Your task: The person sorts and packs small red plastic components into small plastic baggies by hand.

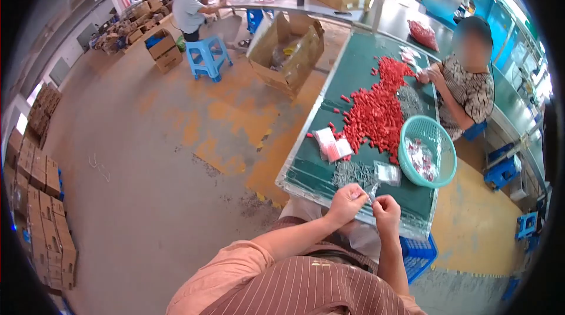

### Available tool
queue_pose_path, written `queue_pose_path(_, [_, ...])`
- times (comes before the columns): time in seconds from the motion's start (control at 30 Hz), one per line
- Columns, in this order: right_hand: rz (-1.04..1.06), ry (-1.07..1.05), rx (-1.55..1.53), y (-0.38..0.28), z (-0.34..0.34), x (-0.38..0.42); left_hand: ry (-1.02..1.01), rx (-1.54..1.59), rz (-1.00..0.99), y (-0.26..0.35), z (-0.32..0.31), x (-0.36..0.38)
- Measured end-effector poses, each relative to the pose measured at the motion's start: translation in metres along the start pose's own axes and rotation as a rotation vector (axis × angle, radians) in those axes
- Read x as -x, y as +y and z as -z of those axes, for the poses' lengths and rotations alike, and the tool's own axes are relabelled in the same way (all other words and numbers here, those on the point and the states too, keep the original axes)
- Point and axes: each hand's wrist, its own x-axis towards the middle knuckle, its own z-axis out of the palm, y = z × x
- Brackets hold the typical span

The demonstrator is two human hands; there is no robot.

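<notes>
Over the near edge of the green table, my left hand [346,204] is closed in a pinch on a small clear plastic bag [364,194], with a bit of red showing at its fingertips. Close beside it, my right hand [386,214] also pinches, at the bag's other side; the exact contents are too small to make out. Just beyond my hands lies a pile of grey metal screws or pins [352,174]. A stack of clear bags [387,172] lies to its right, and bags with red pieces [333,144] lie to its left.
A large heap of red plastic pieces [376,109] covers the table's middle. A green basket [452,162] holding filled bags stands at the right edge. Across the table a co-worker [471,85] handles items. An open carton [288,56] and blue stool [206,56] stand on the floor.
</notes>
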Motion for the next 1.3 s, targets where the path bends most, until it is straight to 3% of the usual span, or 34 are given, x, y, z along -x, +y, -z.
queue_pose_path(0.07, [0.122, -0.03, 0.06, 0.001, -0.005, 0.002, 0.057, -0.151, -0.15, -0.005, -0.001, 0.002])
queue_pose_path(0.13, [0.071, -0.115, 0.05, -0.016, -0.01, 0.008, -0.015, -0.177, -0.056, -0.007, 0.003, 0.006])
queue_pose_path(0.2, [0.007, -0.171, 0.031, -0.02, -0.013, 0.012, -0.104, 0.124, 0.195, -0.033, 0.003, 0.008])
queue_pose_path(0.37, [-0.006, -0.318, 0.068, -0.01, -0.018, -0.005, -0.093, 0.252, 0.478, -0.022, 0.027, 0.007])
queue_pose_path(0.4, [-0.046, -0.333, 0.106, -0.015, -0.016, -0.016, -0.076, 0.174, 0.388, -0.026, 0.032, 0.004])
queue_pose_path(0.47, [0.133, -0.239, 0.258, -0.007, -0.013, -0.046, -0.034, 0.021, 0.204, -0.035, 0.041, -0.003])
queue_pose_path(0.53, [0.251, -0.253, 0.536, -0.009, -0.009, -0.067, -0.004, -0.029, 0.185, -0.027, 0.055, -0.008])
queue_pose_path(0.63, [0.236, -0.247, 0.91, -0.009, -0.011, -0.073, 0.073, -0.035, 0.173, -0.031, 0.076, -0.01])
queue_pose_path(0.73, [0.123, -0.178, 0.995, 0.008, -0.028, -0.08, 0.127, 0.048, 0.189, -0.028, 0.087, -0.006])
queue_pose_path(1.0, [0.376, -0.115, 0.782, 0.027, -0.056, -0.101, 0.002, -0.014, 0.327, -0.041, 0.06, 0.004])
queue_pose_path(1.2, [0.053, -0.153, 0.339, 0.046, -0.043, -0.116, 0.002, -0.039, 0.325, -0.032, 0.06, -0.003])
queue_pose_path(1.3, [0.034, -0.144, 0.306, 0.047, -0.041, -0.117, -0.009, -0.106, 0.296, -0.036, 0.061, -0.005])
